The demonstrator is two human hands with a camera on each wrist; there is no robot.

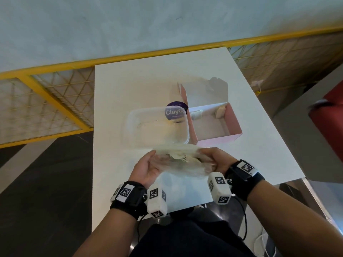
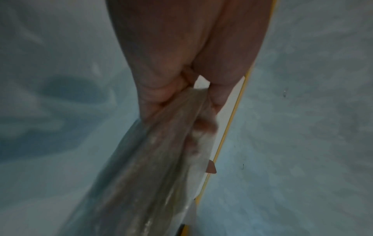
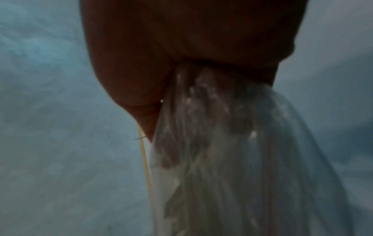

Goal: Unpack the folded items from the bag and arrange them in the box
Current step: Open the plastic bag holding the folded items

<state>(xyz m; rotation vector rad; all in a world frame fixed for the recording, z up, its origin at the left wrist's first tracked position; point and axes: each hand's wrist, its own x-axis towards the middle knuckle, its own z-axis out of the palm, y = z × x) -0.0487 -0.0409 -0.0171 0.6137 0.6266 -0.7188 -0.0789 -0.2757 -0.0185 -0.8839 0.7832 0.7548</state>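
A clear plastic bag (image 1: pixel 182 164) hangs between both hands above the table's near half, with pale folded items (image 1: pixel 178 156) showing at its mouth. My left hand (image 1: pixel 148 164) grips the bag's left side, and my right hand (image 1: pixel 215 158) grips its right side. In the left wrist view the fingers (image 2: pixel 157 94) pinch the bag (image 2: pixel 153 159). In the right wrist view the bag (image 3: pixel 232 151) streams from the closed hand. Behind the bag sits a clear plastic container (image 1: pixel 157 127). A pink open box (image 1: pixel 219 138) stands to its right with two pale items (image 1: pixel 196 114) inside.
A purple round label (image 1: pixel 176 112) shows through the container's far corner. The white table (image 1: pixel 118 93) ends near my wrists. A yellow mesh railing (image 1: pixel 55 93) runs behind the table, and a red object (image 1: pixel 330 117) stands at the right.
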